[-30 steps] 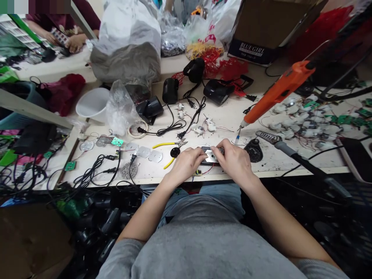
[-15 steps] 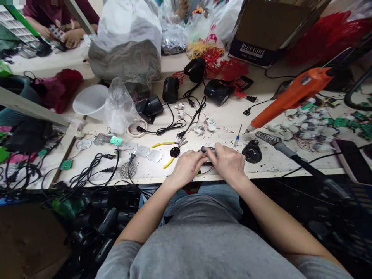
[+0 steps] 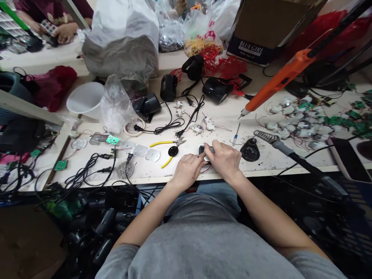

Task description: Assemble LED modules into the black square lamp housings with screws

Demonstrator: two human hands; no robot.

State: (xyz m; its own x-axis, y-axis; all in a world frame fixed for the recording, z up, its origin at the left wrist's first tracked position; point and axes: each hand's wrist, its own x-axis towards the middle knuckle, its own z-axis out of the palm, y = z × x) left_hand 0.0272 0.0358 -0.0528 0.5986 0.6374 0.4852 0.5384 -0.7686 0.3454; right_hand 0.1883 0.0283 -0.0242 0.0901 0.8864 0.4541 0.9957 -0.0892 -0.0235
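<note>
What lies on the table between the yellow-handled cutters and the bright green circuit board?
In the head view, three flat silvery metal plates lie in a row between the yellow-handled cutters and the green circuit board.

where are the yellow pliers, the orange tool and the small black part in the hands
small black part [image 3: 201, 149], head view, exposed left end
yellow pliers [image 3: 162, 143], head view, upper handle
orange tool [image 3: 279, 81], head view, middle of body

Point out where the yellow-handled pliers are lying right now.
In the head view, the yellow-handled pliers lie on the workbench just left of the left hand, which pinches a small black part, and right of the hexagonal metal plates.
</note>
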